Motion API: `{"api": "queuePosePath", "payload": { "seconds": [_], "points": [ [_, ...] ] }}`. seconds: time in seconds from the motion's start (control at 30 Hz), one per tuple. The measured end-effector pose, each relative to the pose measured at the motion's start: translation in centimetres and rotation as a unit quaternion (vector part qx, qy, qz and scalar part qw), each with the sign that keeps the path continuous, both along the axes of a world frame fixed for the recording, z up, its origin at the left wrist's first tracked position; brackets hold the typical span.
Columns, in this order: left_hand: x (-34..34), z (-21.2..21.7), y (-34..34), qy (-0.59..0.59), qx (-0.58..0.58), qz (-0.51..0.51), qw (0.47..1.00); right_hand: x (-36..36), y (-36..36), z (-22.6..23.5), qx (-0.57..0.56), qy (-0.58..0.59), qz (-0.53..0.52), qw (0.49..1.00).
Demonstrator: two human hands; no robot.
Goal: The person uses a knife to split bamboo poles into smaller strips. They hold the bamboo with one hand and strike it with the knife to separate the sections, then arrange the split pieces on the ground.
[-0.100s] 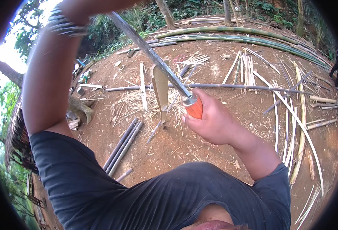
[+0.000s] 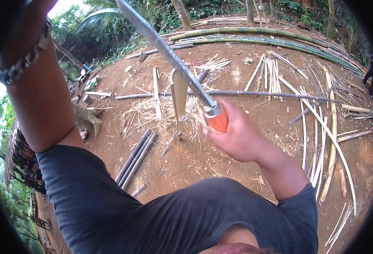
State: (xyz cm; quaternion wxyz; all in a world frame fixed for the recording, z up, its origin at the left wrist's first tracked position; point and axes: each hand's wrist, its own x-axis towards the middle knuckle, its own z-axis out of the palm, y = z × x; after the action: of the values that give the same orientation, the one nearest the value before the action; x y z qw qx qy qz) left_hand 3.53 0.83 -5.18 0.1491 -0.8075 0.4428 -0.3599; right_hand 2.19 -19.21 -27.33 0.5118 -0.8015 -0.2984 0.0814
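My right hand [image 2: 239, 131] is closed around the orange handle [image 2: 218, 120] of a long machete. Its grey metal blade [image 2: 165, 51] slants up and left, running out of the picture at the top. My left arm is raised at the left, with a chain-like bracelet [image 2: 25, 63] on the wrist. Only a dark part of my left hand [image 2: 32, 19] shows beyond the bracelet, and its fingers are out of sight. Behind the blade stands an upright tan piece [image 2: 179, 97] with a rounded top, whose kind I cannot make out.
A long dark pole [image 2: 245, 93] lies across the ground beyond pale shavings [image 2: 146, 114]. Several dark poles [image 2: 135, 158] lie nearer left. Split strips [image 2: 322, 148] spread at right; green bamboo poles [image 2: 254, 31] lie farther back. A person [image 2: 370, 74] stands at far right.
My left hand has swung left, away from the top of the blade and mostly out of the picture. The right hand keeps its grip, shifting only slightly.
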Motion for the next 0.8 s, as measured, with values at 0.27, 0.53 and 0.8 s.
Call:
{"api": "queuePosePath", "payload": {
  "seconds": [0.27, 0.53, 0.8],
  "points": [
    [0.5, 3.4, 0.1, -0.107, 0.054, 0.082, 0.989, 2.3, 2.9, 0.5, 0.053, -0.014, 0.046, 0.997],
    [-0.2, 1.9, 2.0, -0.072, 0.076, 0.188, 0.976, 2.6, 3.4, 1.1, 0.024, -0.032, 0.083, 0.996],
    [5.9, -10.5, 11.9, 0.188, -0.122, 0.153, 0.963, 4.0, 7.0, -5.2, -0.102, -0.02, 0.136, 0.985]
  ]
}}
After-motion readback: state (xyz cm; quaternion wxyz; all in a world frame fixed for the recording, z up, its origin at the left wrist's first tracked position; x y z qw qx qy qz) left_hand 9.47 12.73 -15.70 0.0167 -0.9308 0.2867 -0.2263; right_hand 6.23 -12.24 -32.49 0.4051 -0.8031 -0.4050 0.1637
